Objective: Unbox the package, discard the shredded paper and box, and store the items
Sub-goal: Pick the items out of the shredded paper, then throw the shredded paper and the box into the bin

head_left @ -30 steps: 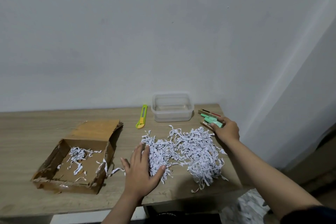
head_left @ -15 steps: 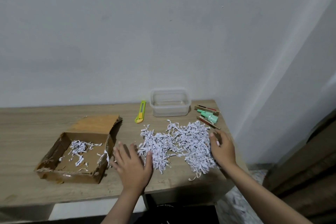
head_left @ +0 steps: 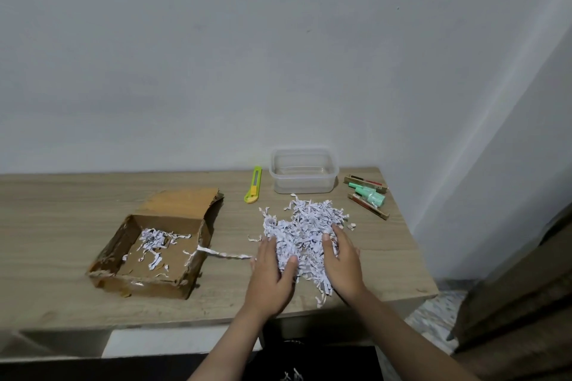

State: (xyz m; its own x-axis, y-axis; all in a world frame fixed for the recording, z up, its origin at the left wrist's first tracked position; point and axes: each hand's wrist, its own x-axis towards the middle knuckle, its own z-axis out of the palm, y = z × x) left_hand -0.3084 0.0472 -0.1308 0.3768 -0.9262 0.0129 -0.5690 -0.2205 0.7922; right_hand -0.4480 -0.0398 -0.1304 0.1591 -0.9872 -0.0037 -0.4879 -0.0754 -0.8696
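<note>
**Two hands around the shreds, most of the job still ahead**

Two hands cupping the main pile of shredded paper (head_left: 305, 232) near the front edge of the table (head_left: 62, 204): left hand (head_left: 272, 272) pressed against the pile's left flank, fingers fairly straight and thumb dug into the strips; right hand (head_left: 342, 260) against the right flank, fingers bent into the heap. Gathering rather than lifting, by the look of it, with the pile resting on the wood.

Done so far, judging by the layout: cardboard box (head_left: 154, 244) opened, flap folded back, items out. Lying at the far right corner, a green-capped item and some thin flat packets (head_left: 368, 195), beside the clear plastic container (head_left: 303, 175), which holds nothing visible. Yellow-green utility knife (head_left: 253, 184) parked just left of that container.

Left to do: a small clump of strips inside the box (head_left: 151, 240), one long strip (head_left: 223, 254) trailing from the box's corner towards the left hand, the big pile itself, the box's disposal, and storing the items. Roughly a third of the way through, at a guess.
</note>
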